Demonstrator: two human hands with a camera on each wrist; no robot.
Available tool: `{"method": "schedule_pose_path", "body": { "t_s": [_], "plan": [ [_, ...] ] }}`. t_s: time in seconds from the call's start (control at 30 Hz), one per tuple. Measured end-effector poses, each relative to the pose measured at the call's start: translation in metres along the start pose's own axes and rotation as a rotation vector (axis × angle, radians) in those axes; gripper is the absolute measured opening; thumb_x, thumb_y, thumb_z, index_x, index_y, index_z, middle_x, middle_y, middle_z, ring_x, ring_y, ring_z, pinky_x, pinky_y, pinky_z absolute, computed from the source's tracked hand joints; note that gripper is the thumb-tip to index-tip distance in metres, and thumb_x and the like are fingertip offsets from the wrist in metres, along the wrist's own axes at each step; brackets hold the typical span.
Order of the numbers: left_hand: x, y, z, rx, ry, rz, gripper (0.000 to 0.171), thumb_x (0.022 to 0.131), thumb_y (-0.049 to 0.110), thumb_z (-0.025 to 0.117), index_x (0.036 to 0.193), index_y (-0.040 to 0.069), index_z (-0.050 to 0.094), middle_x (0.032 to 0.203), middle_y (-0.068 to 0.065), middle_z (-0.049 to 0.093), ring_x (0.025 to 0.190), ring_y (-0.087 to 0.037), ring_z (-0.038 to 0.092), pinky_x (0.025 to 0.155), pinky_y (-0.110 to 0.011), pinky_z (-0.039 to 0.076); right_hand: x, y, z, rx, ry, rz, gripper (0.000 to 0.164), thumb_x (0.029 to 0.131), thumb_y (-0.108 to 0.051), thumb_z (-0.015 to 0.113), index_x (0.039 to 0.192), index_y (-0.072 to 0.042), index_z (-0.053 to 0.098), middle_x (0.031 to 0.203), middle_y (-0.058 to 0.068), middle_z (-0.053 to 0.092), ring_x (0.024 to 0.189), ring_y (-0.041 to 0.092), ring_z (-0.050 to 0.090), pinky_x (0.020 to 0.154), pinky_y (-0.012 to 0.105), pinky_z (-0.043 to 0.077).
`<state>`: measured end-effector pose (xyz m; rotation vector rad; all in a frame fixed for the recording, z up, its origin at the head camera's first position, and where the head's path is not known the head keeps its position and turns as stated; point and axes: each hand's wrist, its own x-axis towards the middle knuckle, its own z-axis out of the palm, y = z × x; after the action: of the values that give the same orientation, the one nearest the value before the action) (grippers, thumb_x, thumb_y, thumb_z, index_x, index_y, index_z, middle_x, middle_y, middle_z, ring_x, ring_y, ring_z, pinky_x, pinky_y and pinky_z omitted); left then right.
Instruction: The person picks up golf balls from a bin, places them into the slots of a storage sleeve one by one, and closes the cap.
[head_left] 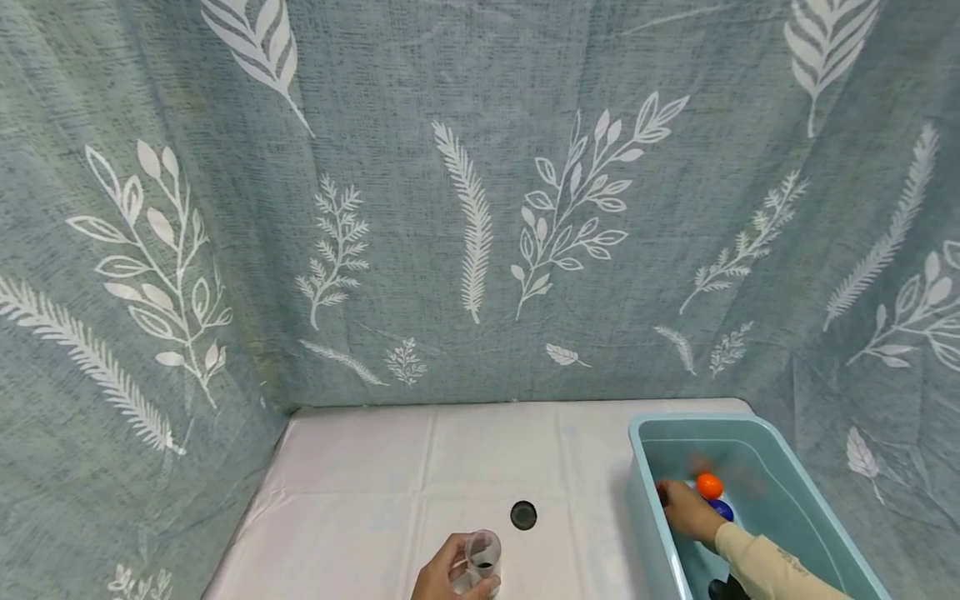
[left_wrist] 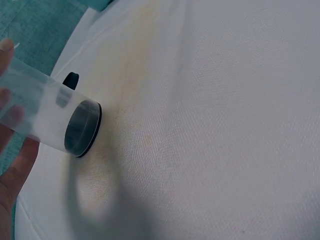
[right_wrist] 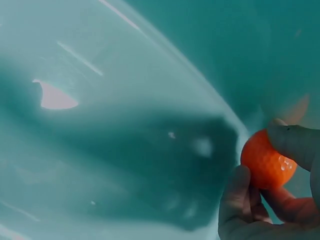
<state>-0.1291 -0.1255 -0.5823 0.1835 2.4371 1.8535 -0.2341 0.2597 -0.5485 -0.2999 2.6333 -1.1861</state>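
left of the tub [head_left: 795, 517], your left hand [head_left: 444, 573] grips a clear cup [head_left: 483, 548] that looks unfilled. farther, also left of the tub, a black lid [head_left: 523, 515] lies on the worktop [head_left: 360, 475]. in the tub, your right hand [head_left: 692, 510] pinches an orange ball [right_wrist: 265, 162]; pickup seems done, filling and capping seem left.

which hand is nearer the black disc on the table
Left. The left hand, gripping a clear cup, is close to the black disc, on its near-left side; the right hand is farther right, inside the blue bin.
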Motion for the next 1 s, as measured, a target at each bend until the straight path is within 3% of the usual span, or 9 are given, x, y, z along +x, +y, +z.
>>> {"method": "schedule_pose_path", "body": {
  "t_s": [0.17, 0.33, 0.47, 0.87, 1.0],
  "plan": [
    [-0.001, 0.001, 0.0, 0.032, 0.002, -0.002, 0.048, 0.08, 0.031, 0.077, 0.119, 0.014, 0.056, 0.112, -0.003, 0.064, 0.104, -0.014, 0.062, 0.089, -0.034, 0.052, -0.002, -0.004, -0.007, 0.026, -0.015, 0.058, 0.026, 0.086, 0.004, 0.06, 0.11, 0.013, 0.055, 0.091, 0.009, 0.062, 0.078, 0.021, 0.056, 0.074, 0.038, 0.056],
    [0.0, 0.002, 0.001, 0.07, 0.017, -0.024, 0.05, 0.078, 0.031, 0.078, 0.12, 0.013, 0.056, 0.114, -0.004, 0.063, 0.108, -0.026, 0.06, 0.088, -0.037, 0.052, -0.002, -0.012, -0.017, 0.053, -0.03, 0.081, 0.035, 0.089, -0.006, 0.064, 0.115, 0.014, 0.054, 0.1, 0.012, 0.063, 0.084, 0.021, 0.057, 0.075, 0.036, 0.054],
    [0.002, 0.002, 0.003, 0.065, 0.039, -0.026, 0.051, 0.077, 0.029, 0.08, 0.118, 0.011, 0.057, 0.116, -0.007, 0.061, 0.11, -0.033, 0.058, 0.087, -0.036, 0.053, -0.005, -0.019, -0.024, 0.065, 0.009, 0.104, 0.039, 0.088, -0.011, 0.066, 0.118, 0.012, 0.053, 0.104, 0.012, 0.063, 0.087, 0.021, 0.059, 0.076, 0.036, 0.055],
    [0.003, -0.001, 0.008, 0.018, 0.078, -0.009, 0.051, 0.076, 0.027, 0.08, 0.118, 0.01, 0.057, 0.116, -0.009, 0.061, 0.107, -0.028, 0.061, 0.086, -0.027, 0.053, -0.028, -0.043, -0.057, 0.081, 0.089, 0.158, 0.061, 0.089, -0.036, 0.066, 0.129, 0.005, 0.047, 0.112, 0.013, 0.062, 0.091, 0.021, 0.059, 0.079, 0.037, 0.053],
    [0.005, 0.002, 0.008, 0.064, 0.114, 0.002, 0.053, 0.074, 0.025, 0.082, 0.119, 0.009, 0.057, 0.115, -0.008, 0.061, 0.106, -0.027, 0.061, 0.087, -0.028, 0.053, -0.033, -0.055, -0.067, 0.125, 0.098, 0.146, 0.064, 0.088, -0.043, 0.065, 0.133, -0.001, 0.046, 0.116, 0.012, 0.061, 0.09, 0.022, 0.058, 0.077, 0.036, 0.053]
  ]
}}
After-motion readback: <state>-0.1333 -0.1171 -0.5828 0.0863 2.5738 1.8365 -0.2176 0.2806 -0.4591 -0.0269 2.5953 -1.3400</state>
